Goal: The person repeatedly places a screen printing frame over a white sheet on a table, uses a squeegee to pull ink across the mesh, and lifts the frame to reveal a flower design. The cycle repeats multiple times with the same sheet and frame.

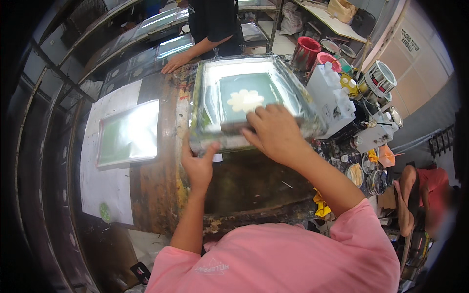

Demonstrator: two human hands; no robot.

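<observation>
A screen printing frame (199, 88) lies on the work table in front of me, its green mesh (227, 88) bearing a pale flower-shaped stencil (245, 100). My left hand (198, 163) grips the frame's near left corner, thumb up on the near rail. Over the near part of the mesh, my right hand (276, 134) is closed on a dark brown squeegee (234, 128), slightly blurred. To the left, a stack of shiny clear plastic sheets (129, 132) rests on white paper (93, 188).
Paint cans (378, 80) and white jerrycans (330, 100) crowd the right side. A co-worker's hand (177, 62) rests at the table's far edge. Metal drying racks (63, 88) line the left. A yellow cloth (322, 205) hangs at the near right edge; another person (432, 193) sits far right.
</observation>
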